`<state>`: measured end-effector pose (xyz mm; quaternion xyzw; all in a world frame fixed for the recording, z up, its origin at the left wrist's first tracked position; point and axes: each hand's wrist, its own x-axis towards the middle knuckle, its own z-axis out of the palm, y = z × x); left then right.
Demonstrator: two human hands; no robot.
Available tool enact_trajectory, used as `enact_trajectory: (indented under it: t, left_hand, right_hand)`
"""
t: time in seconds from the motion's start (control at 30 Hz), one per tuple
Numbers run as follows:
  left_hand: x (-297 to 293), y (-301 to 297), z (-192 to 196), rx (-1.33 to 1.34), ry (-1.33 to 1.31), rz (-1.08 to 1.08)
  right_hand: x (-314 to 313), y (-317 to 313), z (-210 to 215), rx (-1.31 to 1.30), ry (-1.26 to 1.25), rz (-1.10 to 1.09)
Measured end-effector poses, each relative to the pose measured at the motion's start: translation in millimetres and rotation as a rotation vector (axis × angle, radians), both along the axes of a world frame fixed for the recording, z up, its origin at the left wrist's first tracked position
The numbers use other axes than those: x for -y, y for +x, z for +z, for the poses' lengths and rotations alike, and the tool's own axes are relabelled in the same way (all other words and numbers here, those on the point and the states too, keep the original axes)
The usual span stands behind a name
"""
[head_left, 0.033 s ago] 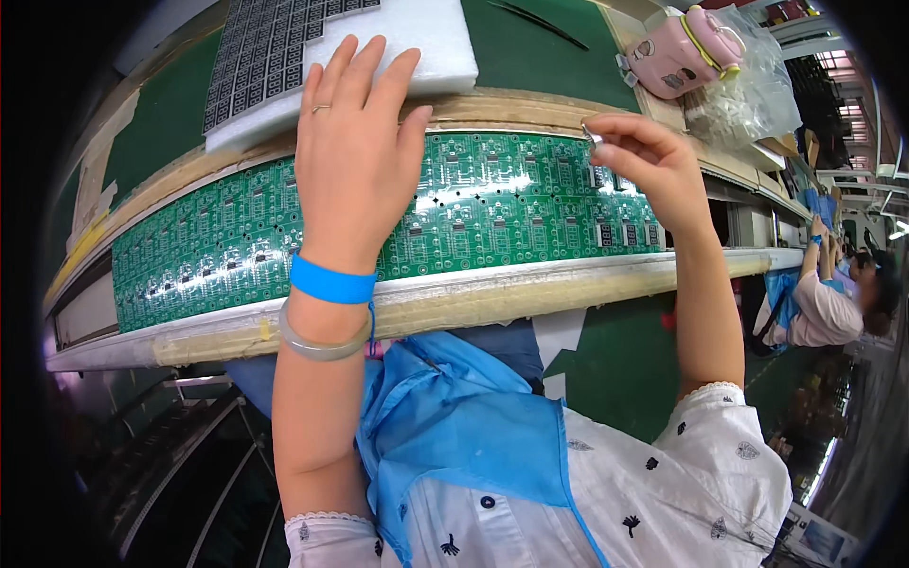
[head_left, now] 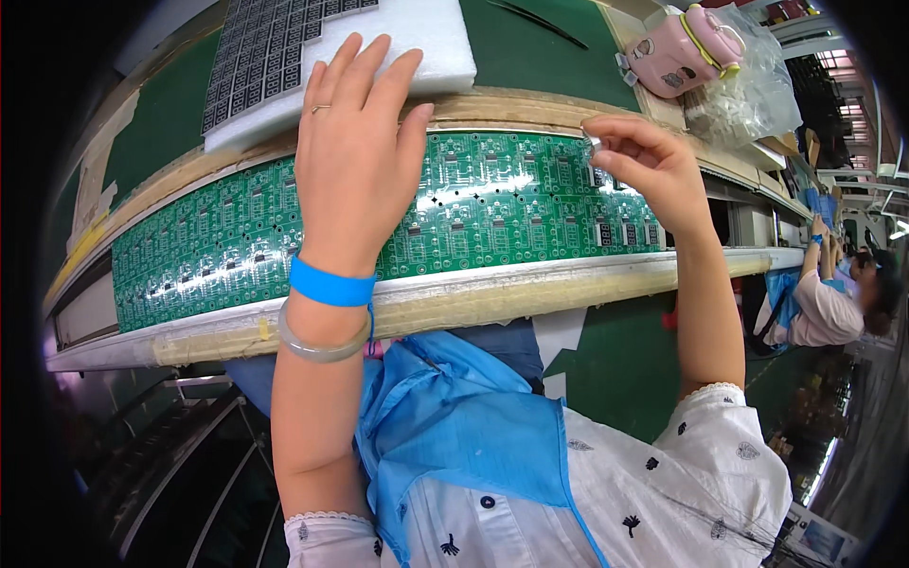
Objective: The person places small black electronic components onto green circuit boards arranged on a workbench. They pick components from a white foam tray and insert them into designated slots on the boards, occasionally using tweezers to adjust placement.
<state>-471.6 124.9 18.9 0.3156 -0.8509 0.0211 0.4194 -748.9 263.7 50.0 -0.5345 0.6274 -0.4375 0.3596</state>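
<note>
A long panel of green circuit boards (head_left: 492,227) lies in a rail in front of me. My left hand (head_left: 355,161), fingers stretched out, is over the panel with its fingertips above the edge of a white foam block (head_left: 431,57). Rows of black-and-white digit displays (head_left: 256,66) stand on that foam. Between thumb and forefinger, my right hand (head_left: 653,166) pinches a small digit display (head_left: 593,145) above the panel's right part. Several digit displays (head_left: 629,233) sit on the boards below that hand. Its palm and wrist hide part of the panel's right end.
Black tweezers (head_left: 540,24) lie on the green mat beyond the rail. At the far right stand a pink jug (head_left: 677,57) and a clear plastic bag (head_left: 757,95). The rail's near edge (head_left: 473,295) runs before my body. Another person (head_left: 805,298) sits farther right.
The digit display in my right hand has tilted slightly, with the fingers shifting a little. My left hand has hardly moved.
</note>
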Motion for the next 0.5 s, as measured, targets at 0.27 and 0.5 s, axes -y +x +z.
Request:
enact_trajectory:
  t: [0.27, 0.5]
  left_hand:
    - [-60, -7, 19, 0.237, 0.224, -0.321]
    - [-81, -11, 4, 0.245, 0.291, -0.36]
  right_hand:
    - [-7, 19, 8, -0.635, -0.093, 0.157]
    - [-2, 10, -1, -0.801, -0.187, 0.271]
